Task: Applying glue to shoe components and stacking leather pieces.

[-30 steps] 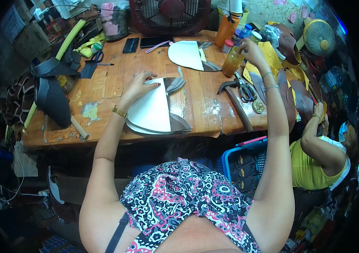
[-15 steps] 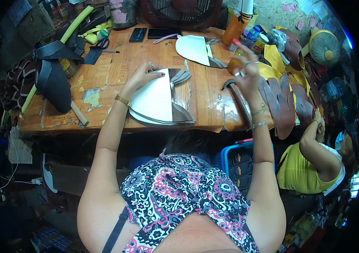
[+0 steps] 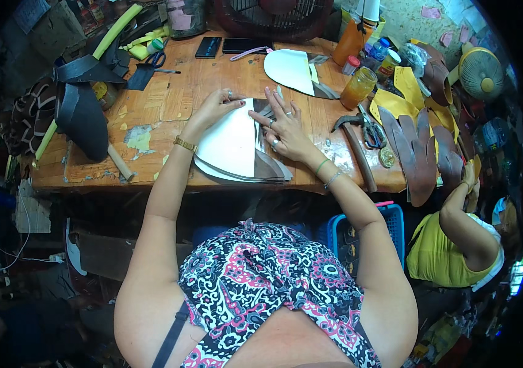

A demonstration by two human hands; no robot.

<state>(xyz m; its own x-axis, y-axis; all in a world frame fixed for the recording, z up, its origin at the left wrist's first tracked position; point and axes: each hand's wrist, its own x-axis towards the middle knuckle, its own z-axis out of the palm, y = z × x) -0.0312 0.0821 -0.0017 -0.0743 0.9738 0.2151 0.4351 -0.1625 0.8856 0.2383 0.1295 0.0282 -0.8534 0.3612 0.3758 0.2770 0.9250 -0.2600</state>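
Observation:
A stack of half-round pieces, white (image 3: pixel 227 144) with dark brown parts (image 3: pixel 270 167) along the right side, lies near the table's front edge. At its upper left edge my left hand (image 3: pixel 215 109) grips the stack, thumb on top; the other fingers are partly hidden. Over the upper right part is my right hand (image 3: pixel 287 132), its fingers spread and a fingertip at the white piece's straight edge. Nothing shows in its grasp. Farther back sits a similar white half-round piece (image 3: pixel 289 70) with brown parts.
Right of the stack lie a hammer (image 3: pixel 359 156), scissors (image 3: pixel 372 132) and brown leather pieces (image 3: pixel 410 150). Behind them stands a jar of amber stuff (image 3: pixel 358 89). Dark pieces (image 3: pixel 81 126) rest at left. A blue basket (image 3: pixel 396 224) is below the table; a person in yellow-green (image 3: pixel 451 248) is at right.
My right hand has come left and down from the jar and hammer area to the stack. The jar and scissors it covered now show. My left hand has stayed on the stack.

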